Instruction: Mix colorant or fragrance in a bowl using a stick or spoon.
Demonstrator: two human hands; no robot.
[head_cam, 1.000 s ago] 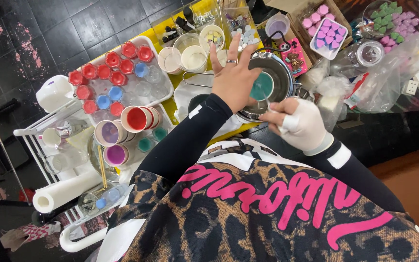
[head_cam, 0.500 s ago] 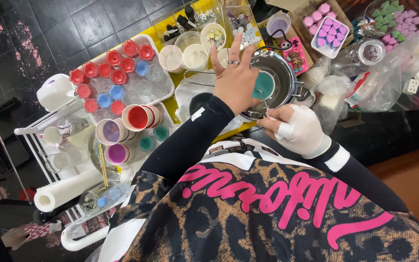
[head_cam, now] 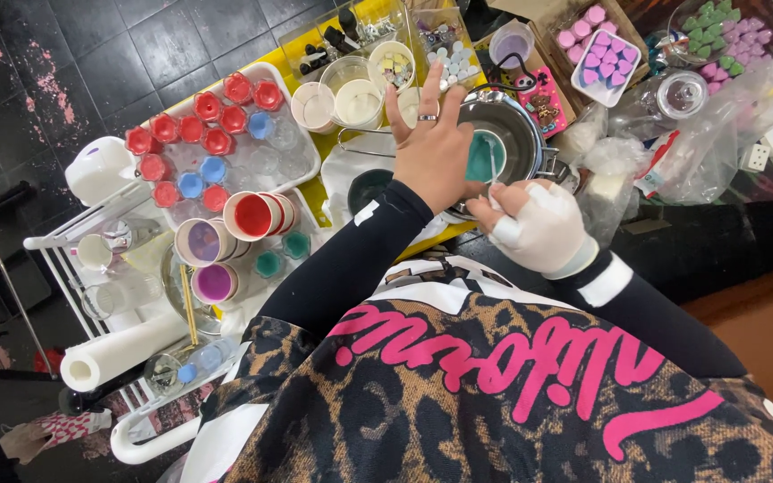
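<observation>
1. Over the metal bowl [head_cam: 512, 134], our left hand [head_cam: 431, 148] spreads flat, holding nothing.
2. Our gloved right hand [head_cam: 539, 224] pinches a thin stick [head_cam: 494, 170] dipped in the teal liquid [head_cam: 485, 154].
3. A careless stir could splash it onto the table [head_cam: 315, 192].

- A clear plastic bag [head_cam: 726, 125] lies crumpled at the right end of the worktop, with a red-and-white packet [head_cam: 664, 165] at its near edge.
- A cardboard box [head_cam: 574, 27] at the far side holds pink moulded pieces.
- Just in front of it sits a white square tray [head_cam: 607, 67] of pink and purple hearts.
- A pink rectangular pack [head_cam: 543, 103] lies beside the metal bowl [head_cam: 516, 130].
</observation>
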